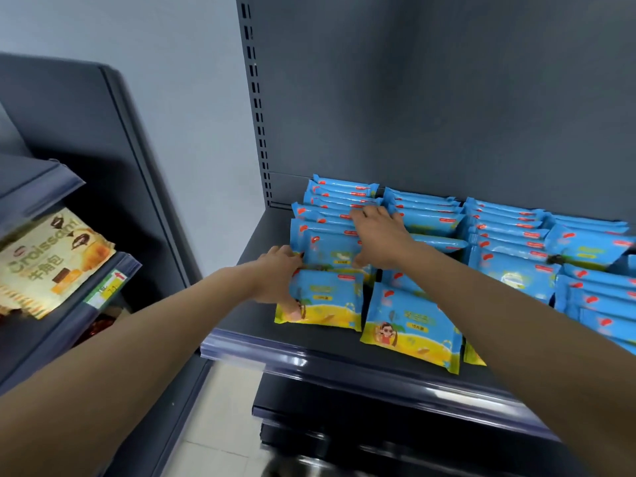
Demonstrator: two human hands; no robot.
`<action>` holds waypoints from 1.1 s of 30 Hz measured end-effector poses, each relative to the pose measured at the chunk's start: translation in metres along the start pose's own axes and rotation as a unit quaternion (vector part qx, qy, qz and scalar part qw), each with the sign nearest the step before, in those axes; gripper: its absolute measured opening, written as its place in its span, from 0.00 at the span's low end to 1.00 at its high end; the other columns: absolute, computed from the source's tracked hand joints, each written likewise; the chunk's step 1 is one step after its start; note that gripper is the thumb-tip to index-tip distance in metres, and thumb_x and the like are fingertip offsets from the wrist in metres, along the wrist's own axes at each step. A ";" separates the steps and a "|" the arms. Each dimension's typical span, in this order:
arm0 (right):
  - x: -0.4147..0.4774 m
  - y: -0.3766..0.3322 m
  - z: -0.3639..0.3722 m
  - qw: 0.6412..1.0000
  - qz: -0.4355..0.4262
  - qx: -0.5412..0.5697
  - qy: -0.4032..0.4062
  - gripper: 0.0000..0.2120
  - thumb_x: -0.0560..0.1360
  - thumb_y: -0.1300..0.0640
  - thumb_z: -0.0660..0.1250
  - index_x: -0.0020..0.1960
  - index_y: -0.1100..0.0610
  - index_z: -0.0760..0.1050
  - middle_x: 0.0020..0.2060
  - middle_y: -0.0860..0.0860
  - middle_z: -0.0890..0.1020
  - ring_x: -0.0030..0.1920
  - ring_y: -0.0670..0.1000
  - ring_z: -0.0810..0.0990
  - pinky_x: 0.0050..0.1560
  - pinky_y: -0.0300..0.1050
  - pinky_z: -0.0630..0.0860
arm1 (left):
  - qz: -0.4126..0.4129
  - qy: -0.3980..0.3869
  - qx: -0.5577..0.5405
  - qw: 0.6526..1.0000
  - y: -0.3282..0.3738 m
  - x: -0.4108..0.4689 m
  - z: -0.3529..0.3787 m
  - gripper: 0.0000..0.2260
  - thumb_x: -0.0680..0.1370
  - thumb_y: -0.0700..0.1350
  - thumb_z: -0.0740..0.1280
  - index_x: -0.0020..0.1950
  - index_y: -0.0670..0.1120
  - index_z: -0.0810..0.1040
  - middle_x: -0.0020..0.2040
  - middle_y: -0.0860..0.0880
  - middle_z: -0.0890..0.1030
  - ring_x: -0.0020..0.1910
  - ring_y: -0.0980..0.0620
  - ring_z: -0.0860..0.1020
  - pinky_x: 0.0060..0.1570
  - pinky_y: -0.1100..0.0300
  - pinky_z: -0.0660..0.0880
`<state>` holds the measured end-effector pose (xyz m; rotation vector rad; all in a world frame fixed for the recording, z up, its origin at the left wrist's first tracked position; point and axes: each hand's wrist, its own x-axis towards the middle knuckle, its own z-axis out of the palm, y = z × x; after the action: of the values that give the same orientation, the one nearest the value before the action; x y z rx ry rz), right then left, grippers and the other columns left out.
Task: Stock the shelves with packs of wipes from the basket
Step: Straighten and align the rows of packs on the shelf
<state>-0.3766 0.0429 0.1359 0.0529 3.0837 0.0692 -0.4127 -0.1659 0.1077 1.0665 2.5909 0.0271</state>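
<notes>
Shelf (253, 315); L grip (275, 275) clamps front-edge pack (332, 299), R grip (378, 235) flat atop row (328, 204)

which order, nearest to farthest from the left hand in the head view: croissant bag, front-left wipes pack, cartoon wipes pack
1. front-left wipes pack, in the left hand's grip
2. cartoon wipes pack, one column right
3. croissant bag, separate shelf, far left
</notes>
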 end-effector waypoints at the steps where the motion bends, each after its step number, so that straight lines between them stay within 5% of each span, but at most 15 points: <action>1: 0.003 0.000 -0.001 1.000 0.000 -0.005 0.009 0.39 0.68 0.48 0.71 0.72 0.58 0.57 0.67 0.56 0.65 0.69 0.58 0.62 0.68 0.57 0.59 | 0.000 0.026 -0.012 1.000 -0.002 0.002 -0.002 0.37 0.62 0.58 0.75 0.66 0.47 0.67 0.58 0.48 0.67 0.60 0.47 0.66 0.56 0.56 0.67; 4: 0.010 0.000 -0.002 0.999 -0.008 -0.028 0.038 0.27 0.70 0.54 0.69 0.66 0.57 0.63 0.64 0.55 0.68 0.65 0.57 0.66 0.64 0.55 0.62 | 0.007 0.107 -0.037 0.994 -0.010 0.010 -0.009 0.31 0.64 0.54 0.75 0.61 0.45 0.68 0.56 0.48 0.68 0.57 0.48 0.68 0.53 0.57 0.67; 9: 0.020 0.007 -0.017 0.999 -0.020 0.032 -0.006 0.19 0.71 0.56 0.70 0.60 0.56 0.70 0.58 0.54 0.72 0.60 0.56 0.70 0.62 0.53 0.68 | -0.003 0.165 -0.056 0.985 -0.018 0.022 -0.005 0.35 0.65 0.56 0.72 0.67 0.44 0.65 0.56 0.49 0.68 0.57 0.49 0.68 0.57 0.55 0.68; 15: 0.011 0.018 -0.041 0.988 0.059 0.129 -0.062 0.22 0.70 0.60 0.70 0.63 0.58 0.72 0.60 0.55 0.75 0.57 0.56 0.74 0.56 0.48 0.74 | -0.048 0.266 -0.113 0.956 -0.022 0.029 0.001 0.35 0.61 0.58 0.75 0.59 0.46 0.65 0.51 0.52 0.63 0.52 0.52 0.66 0.51 0.58 0.68; 19: 0.012 0.016 -0.044 0.967 0.162 0.172 -0.096 0.05 0.74 0.59 0.64 0.46 0.60 0.71 0.39 0.53 0.77 0.40 0.53 0.80 0.35 0.40 0.73 | -0.049 0.228 -0.222 0.947 -0.019 0.032 0.001 0.49 0.59 0.55 0.78 0.70 0.54 0.51 0.63 0.49 0.63 0.61 0.48 0.68 0.59 0.50 0.71; 21: 0.012 0.015 -0.042 0.952 0.160 0.226 -0.131 0.07 0.77 0.57 0.64 0.42 0.59 0.70 0.34 0.53 0.77 0.41 0.54 0.82 0.37 0.42 0.74 | -0.049 0.186 -0.255 0.948 -0.015 0.034 -0.001 0.53 0.59 0.54 0.79 0.71 0.59 0.44 0.67 0.48 0.62 0.62 0.48 0.69 0.61 0.46 0.72; 26: 0.006 0.005 -0.050 0.957 0.171 0.197 -0.127 0.16 0.76 0.53 0.66 0.59 0.63 0.73 0.53 0.57 0.80 0.55 0.56 0.77 0.49 0.43 0.70 | -0.029 0.192 -0.329 0.924 -0.004 0.038 0.003 0.51 0.63 0.48 0.79 0.71 0.62 0.43 0.68 0.51 0.64 0.54 0.56 0.73 0.54 0.54 0.76; 29: 0.010 0.009 -0.047 0.961 0.167 0.191 -0.106 0.17 0.77 0.50 0.63 0.58 0.63 0.75 0.54 0.57 0.81 0.55 0.56 0.78 0.52 0.44 0.70 | -0.019 0.239 -0.331 0.913 -0.001 0.040 0.006 0.49 0.64 0.47 0.78 0.71 0.61 0.46 0.68 0.52 0.65 0.59 0.52 0.74 0.58 0.49 0.75; 30: 0.011 0.010 -0.044 0.947 0.197 0.233 -0.096 0.17 0.78 0.51 0.63 0.57 0.63 0.75 0.53 0.57 0.81 0.54 0.56 0.78 0.53 0.45 0.71 | -0.019 0.253 -0.331 0.909 -0.001 0.041 0.007 0.50 0.63 0.47 0.78 0.72 0.60 0.46 0.68 0.52 0.65 0.61 0.51 0.72 0.60 0.47 0.74; 33: 0.017 0.017 -0.034 0.806 0.254 0.529 -0.078 0.15 0.78 0.59 0.62 0.62 0.64 0.72 0.56 0.59 0.79 0.58 0.59 0.78 0.55 0.49 0.76 | -0.033 0.281 -0.296 0.912 -0.006 0.045 0.010 0.53 0.61 0.51 0.79 0.74 0.54 0.44 0.69 0.51 0.63 0.66 0.49 0.67 0.66 0.48 0.67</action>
<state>-0.3953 0.0591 0.1700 0.8468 2.4149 -1.5043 -0.4433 -0.1399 0.0836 0.8104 2.7732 1.1816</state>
